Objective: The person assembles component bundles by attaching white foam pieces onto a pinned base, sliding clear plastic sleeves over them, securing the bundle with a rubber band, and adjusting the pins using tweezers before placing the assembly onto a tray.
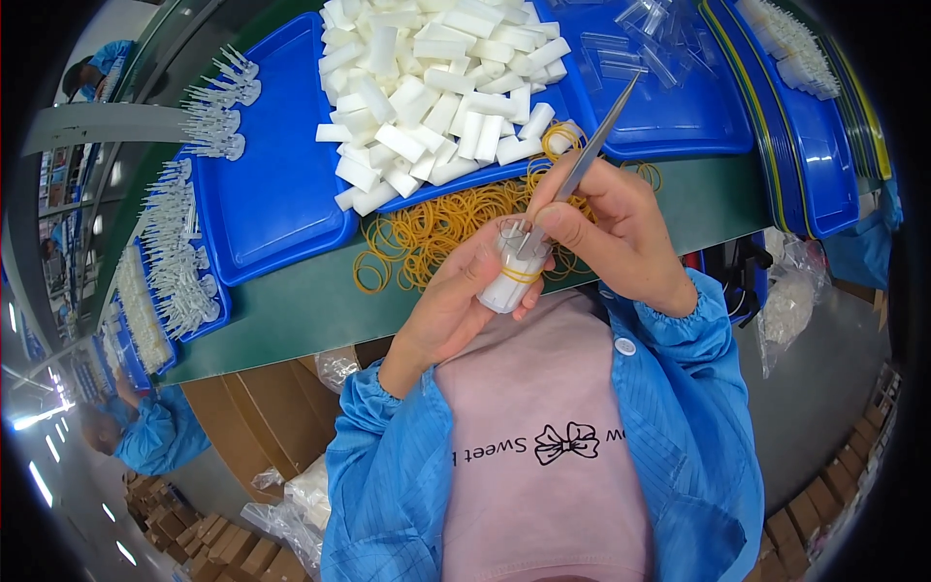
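Observation:
My left hand (446, 307) is wrapped round a small clear plastic tube (502, 294) with something white inside. Around the tube's middle runs a yellow rubber band (521, 275). My right hand (626, 228) pinches a pair of metal tweezers (599, 136), slanting up to the right. Their lower end is at the tube's open mouth; how deep it reaches is hard to see. Just beyond both hands lies a loose heap of yellow rubber bands (427, 233) on the green table (291, 325).
White foam blocks (436, 87) are heaped in a blue tray behind the bands. A blue tray (669, 126) at right holds clear plastic pieces. At left, a blue tray (272, 194) adjoins rows of white pronged parts (179, 262). Stacked trays (815, 165) stand far right.

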The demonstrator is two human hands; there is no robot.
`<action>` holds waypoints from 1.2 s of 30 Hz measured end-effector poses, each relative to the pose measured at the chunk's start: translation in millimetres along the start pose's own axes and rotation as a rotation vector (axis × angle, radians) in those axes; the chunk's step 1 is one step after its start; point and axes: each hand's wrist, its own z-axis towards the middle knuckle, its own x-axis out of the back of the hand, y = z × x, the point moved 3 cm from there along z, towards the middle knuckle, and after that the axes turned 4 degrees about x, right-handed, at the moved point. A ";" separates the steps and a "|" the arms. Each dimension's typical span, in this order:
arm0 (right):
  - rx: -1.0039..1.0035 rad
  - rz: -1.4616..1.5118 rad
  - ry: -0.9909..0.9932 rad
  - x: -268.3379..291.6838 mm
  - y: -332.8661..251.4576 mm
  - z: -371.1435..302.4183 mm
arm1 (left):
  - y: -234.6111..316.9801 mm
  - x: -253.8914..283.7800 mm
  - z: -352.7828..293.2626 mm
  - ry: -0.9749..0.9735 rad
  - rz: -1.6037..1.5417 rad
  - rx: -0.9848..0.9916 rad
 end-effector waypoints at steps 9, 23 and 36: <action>0.104 -0.158 0.040 -3.5 1.1 -4.9 | -8.7 -1.1 2.7 -0.048 -0.137 0.102; -0.015 -0.003 0.099 10.8 -3.7 -7.5 | 2.8 -4.2 0.7 0.126 0.196 -0.054; -0.115 0.032 0.155 5.5 10.6 -4.3 | 7.9 -5.9 -3.5 0.249 0.492 -0.243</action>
